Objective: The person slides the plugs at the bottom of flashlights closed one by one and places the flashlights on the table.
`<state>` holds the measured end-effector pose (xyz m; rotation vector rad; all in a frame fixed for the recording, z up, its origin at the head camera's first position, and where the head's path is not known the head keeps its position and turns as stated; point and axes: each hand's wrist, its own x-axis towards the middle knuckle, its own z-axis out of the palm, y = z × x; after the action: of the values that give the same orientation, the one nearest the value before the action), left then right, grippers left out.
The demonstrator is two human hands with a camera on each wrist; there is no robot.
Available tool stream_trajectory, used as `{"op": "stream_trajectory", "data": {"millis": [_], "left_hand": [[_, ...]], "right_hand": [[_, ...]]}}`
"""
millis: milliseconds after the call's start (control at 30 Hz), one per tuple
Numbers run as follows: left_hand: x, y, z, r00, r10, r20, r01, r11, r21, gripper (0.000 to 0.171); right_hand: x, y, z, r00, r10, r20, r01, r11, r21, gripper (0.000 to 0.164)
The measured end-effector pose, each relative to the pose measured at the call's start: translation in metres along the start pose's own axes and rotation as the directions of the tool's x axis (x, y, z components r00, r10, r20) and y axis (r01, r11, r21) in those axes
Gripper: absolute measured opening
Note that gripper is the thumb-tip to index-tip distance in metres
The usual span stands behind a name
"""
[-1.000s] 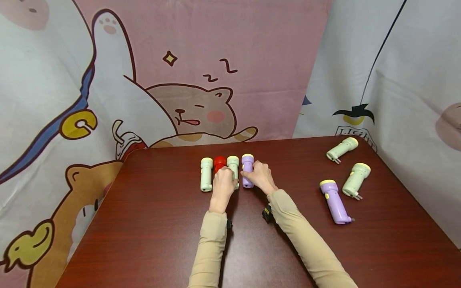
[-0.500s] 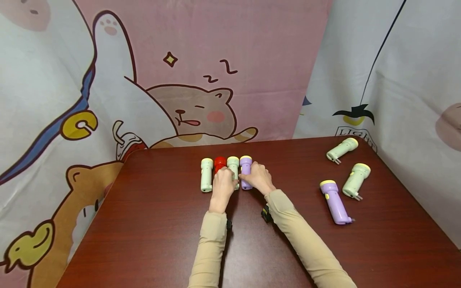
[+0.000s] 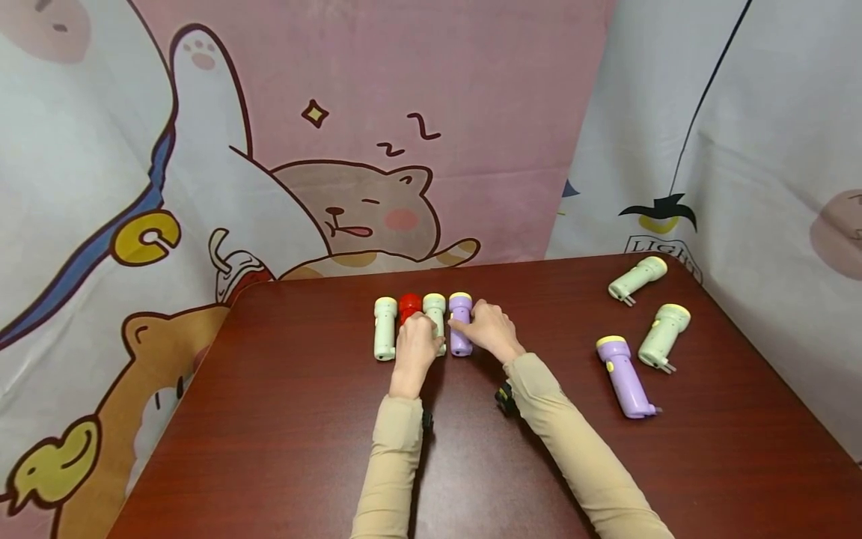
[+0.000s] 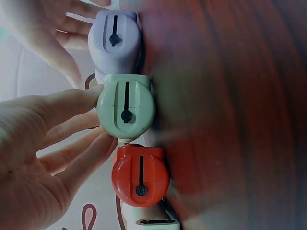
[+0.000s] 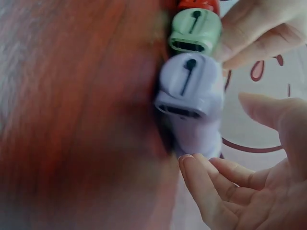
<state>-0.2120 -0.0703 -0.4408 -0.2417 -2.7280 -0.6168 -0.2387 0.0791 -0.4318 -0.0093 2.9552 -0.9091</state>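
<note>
Side by side in a row lie a pale green flashlight (image 3: 384, 329), a red flashlight (image 3: 409, 305), a second pale green flashlight (image 4: 125, 108) and a purple flashlight (image 3: 461, 325). My left hand (image 3: 417, 347) pinches the second green flashlight near its tail end, thumb on one side and fingers on the other; it covers most of the red one in the head view. My right hand (image 3: 493, 329) is at the right side of the purple flashlight. Its thumb stands off the body and its fingertips (image 5: 188, 165) are right beside it, loosely bent.
On the right part of the brown table (image 3: 283, 419) lie another purple flashlight (image 3: 628, 380) and two more green flashlights (image 3: 663, 337), some with plug prongs folded out. Behind the table's back edge hangs a cartoon-printed cloth (image 3: 512, 150).
The purple flashlight in the row has shifted left, closer to the green one. My right hand moved left with it, then eased slightly back right. The left hand keeps its place.
</note>
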Motion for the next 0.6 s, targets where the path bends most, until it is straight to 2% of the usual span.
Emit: {"op": "stream_trajectory", "data": {"millis": [333, 600], "left_hand": [[0.000, 0.000, -0.001, 1.000, 0.005, -0.009, -0.006, 1.000, -0.013, 0.012], [-0.001, 0.000, 0.000, 1.000, -0.008, -0.004, 0.007, 1.000, -0.027, 0.014]], "right_hand": [[-0.024, 0.022, -0.039, 0.992, -0.073, -0.103, 0.065, 0.994, -0.084, 0.045], [-0.048, 0.061, -0.076, 0.983, -0.097, -0.153, 0.066, 0.978, -0.198, 0.042]]}}
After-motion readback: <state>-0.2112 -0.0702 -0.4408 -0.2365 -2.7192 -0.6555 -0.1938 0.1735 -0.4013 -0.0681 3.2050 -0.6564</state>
